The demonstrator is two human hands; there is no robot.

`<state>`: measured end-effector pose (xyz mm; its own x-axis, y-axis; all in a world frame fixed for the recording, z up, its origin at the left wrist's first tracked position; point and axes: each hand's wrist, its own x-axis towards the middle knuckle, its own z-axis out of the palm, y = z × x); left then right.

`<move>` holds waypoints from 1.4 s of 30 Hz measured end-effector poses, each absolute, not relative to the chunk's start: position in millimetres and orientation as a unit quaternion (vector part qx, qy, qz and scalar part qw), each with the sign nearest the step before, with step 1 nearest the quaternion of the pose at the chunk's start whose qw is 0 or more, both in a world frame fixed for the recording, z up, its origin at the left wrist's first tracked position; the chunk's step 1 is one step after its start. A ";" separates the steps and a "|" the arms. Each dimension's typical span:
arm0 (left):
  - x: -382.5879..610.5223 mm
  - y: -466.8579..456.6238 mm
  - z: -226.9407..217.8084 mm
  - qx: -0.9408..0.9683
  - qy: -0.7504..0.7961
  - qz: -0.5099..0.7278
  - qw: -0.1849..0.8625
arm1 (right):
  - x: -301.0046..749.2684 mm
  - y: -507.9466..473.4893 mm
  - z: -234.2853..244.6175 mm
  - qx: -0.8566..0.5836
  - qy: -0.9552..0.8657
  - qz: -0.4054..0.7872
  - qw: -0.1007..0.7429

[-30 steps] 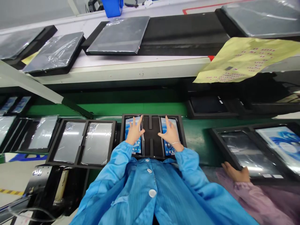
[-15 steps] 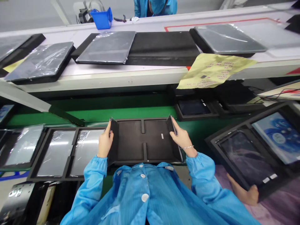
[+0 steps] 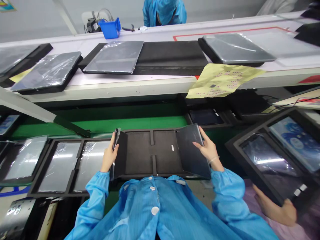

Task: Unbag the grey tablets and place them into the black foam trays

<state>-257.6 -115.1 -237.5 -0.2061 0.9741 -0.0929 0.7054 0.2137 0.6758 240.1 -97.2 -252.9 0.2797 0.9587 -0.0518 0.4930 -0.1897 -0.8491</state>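
Note:
In front of me lies a black foam tray (image 3: 138, 151) with two compartments parted by short ribs; a small white label is in the right one. My left hand (image 3: 109, 155) grips the outer edge of a dark, film-wrapped tablet (image 3: 120, 156), which stands steeply tilted at the tray's left end. At the right end my right hand (image 3: 210, 150) holds a second dark tablet (image 3: 191, 150) by its upper outer edge, thumb on the face and fingers behind. That tablet leans outward, its dark face towards the tray.
Left of my tray, another foam tray (image 3: 71, 173) holds two film-wrapped tablets. At right, a co-worker's hand (image 3: 275, 206) holds a tilted tray (image 3: 260, 133) with tablets. A shelf (image 3: 140, 89) with wrapped tablets and a yellow paper (image 3: 222, 81) crosses ahead; another person (image 3: 163, 13) sits beyond.
Both my hands have moved outward and apart. The right tablet has swung outward to the right, so more of its dark face shows; the left one has shifted slightly left. The co-worker's tray moved slightly right.

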 end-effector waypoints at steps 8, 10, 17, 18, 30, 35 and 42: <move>-184.2 -134.7 -169.3 0.476 0.645 0.483 0.352 | 177.3 -128.5 -178.8 -0.536 -0.409 0.464 0.574; -153.2 -140.1 -151.7 0.466 0.606 0.517 0.385 | 156.9 -133.5 -165.1 -0.525 -0.413 0.472 0.576; -113.6 -157.5 -125.9 0.451 0.507 0.565 0.470 | 136.1 -153.9 -139.5 -0.514 -0.380 0.470 0.609; -112.5 -160.4 -124.2 0.451 0.498 0.565 0.480 | 135.3 -156.6 -137.3 -0.514 -0.375 0.474 0.609; -99.7 -178.3 -112.2 0.506 0.447 0.536 0.506 | 119.3 -170.4 -130.4 -0.514 -0.390 0.456 0.614; -101.8 -179.8 -107.9 0.511 0.437 0.534 0.513 | 119.9 -175.1 -124.1 -0.539 -0.374 0.443 0.612; -99.8 -183.4 -109.1 0.476 0.432 0.555 0.528 | 117.1 -178.5 -111.1 -0.541 -0.340 0.436 0.634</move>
<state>-99.8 -183.4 -109.1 0.0103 0.9974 0.0717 -0.1752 -0.0688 0.9821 117.1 -178.5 -111.1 0.3889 0.9205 -0.0395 -0.1838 0.0355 -0.9823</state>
